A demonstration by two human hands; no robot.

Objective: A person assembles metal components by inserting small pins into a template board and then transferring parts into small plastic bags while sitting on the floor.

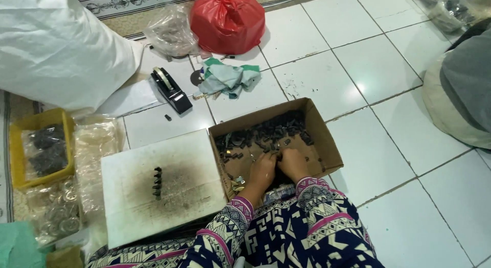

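I see both hands inside open brown cardboard box (318,129), chosen as landmark. Left hand (261,172) and right hand (292,164) side by side, fingers curled down among small black parts (271,131); whether anything pinched, cannot tell. Parts heaped at far side of box, probably so near floor stays free for sorting. White smudged board (169,196) touches box at left, row of black pieces (157,182) standing on it. Black tape dispenser (170,89) beyond box, left. Red plastic bag (228,21) far beyond box.
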